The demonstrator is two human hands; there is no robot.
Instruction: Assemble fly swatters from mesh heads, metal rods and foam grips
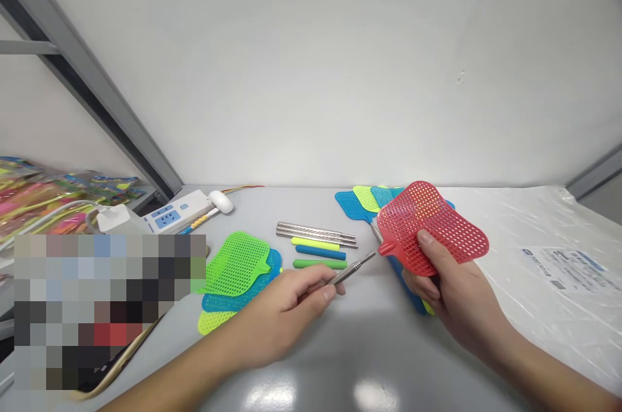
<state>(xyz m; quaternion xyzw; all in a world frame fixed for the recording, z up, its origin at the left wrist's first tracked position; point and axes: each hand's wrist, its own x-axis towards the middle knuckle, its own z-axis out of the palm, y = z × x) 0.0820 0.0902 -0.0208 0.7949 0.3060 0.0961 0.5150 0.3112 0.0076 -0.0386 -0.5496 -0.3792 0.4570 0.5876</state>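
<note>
My left hand [296, 308] is closed on a slim metal rod [357, 266] that points up and to the right. In my right hand [457, 282] is a red mesh fly swatter head [413, 214], pinched between thumb and fingers. The rod's tip lies close to the head's short socket [387, 248], and whether they touch I cannot tell. Beyond my left hand lie several metal rods [315, 232], with a yellow grip [315, 243], a blue grip [321, 252] and a green grip [306, 264] nearer me.
Left of the rods are stacked green [238, 263], blue [228, 301] and yellow [212, 323] swatter heads. Blue swatters [352, 206] and yellow ones lie behind my right hand. Around these are a power strip [170, 211], a white mouse [221, 201], a blurred-out device [111, 315] and plastic wrap [544, 230].
</note>
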